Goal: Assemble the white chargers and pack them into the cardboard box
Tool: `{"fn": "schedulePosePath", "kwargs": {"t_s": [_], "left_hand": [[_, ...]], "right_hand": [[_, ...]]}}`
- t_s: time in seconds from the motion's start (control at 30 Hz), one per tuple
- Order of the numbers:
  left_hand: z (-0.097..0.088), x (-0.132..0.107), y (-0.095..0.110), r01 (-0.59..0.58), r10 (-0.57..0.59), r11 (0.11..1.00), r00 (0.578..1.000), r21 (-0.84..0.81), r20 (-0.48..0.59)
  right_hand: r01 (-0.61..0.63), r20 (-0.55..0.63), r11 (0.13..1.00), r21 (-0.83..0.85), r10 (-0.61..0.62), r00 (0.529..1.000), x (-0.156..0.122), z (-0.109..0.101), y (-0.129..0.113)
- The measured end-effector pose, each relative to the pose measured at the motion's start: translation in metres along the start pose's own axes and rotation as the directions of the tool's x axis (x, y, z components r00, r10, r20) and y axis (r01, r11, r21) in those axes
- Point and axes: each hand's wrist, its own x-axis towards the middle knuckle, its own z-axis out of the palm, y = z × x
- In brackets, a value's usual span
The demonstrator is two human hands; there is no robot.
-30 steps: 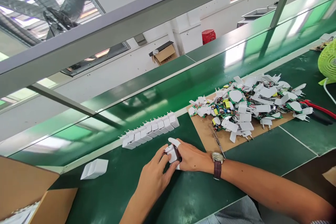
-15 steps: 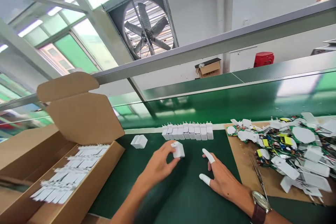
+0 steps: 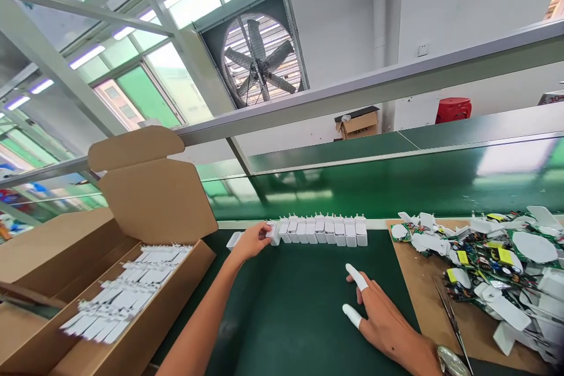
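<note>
My left hand [image 3: 252,241] reaches out to the left end of a row of white charger plugs [image 3: 324,230] lined up along the far edge of the green bench. Its fingers pinch one white charger [image 3: 274,233] set against the end of that row. My right hand [image 3: 384,320] rests flat on the green mat with fingers spread and nothing in it; white finger cots cover two fingertips. A watch [image 3: 452,362] sits on that wrist.
An open cardboard box [image 3: 132,329] at the left holds rows of white chargers. A brown board [image 3: 423,305] at the right carries a heap of white shells and circuit boards [image 3: 497,258], with tweezers [image 3: 449,314] beside it. Another white shell [image 3: 233,240] lies behind my left hand. A green conveyor [image 3: 396,182] runs behind.
My left hand carried the white charger away from my right hand, forward and left to the end of the row. My right hand let go and spread flat. The view swung left.
</note>
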Motion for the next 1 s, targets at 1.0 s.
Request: {"fn": "schedulePosePath", "kwargs": {"t_s": [1.0], "left_hand": [[0.057, -0.089, 0.129, -0.697, 0.709, 0.705, 0.699, 0.131, -0.092]], "right_hand": [[0.047, 0.292, 0.982, -0.184, 0.009, 0.956, 0.015, -0.047, -0.039]]}}
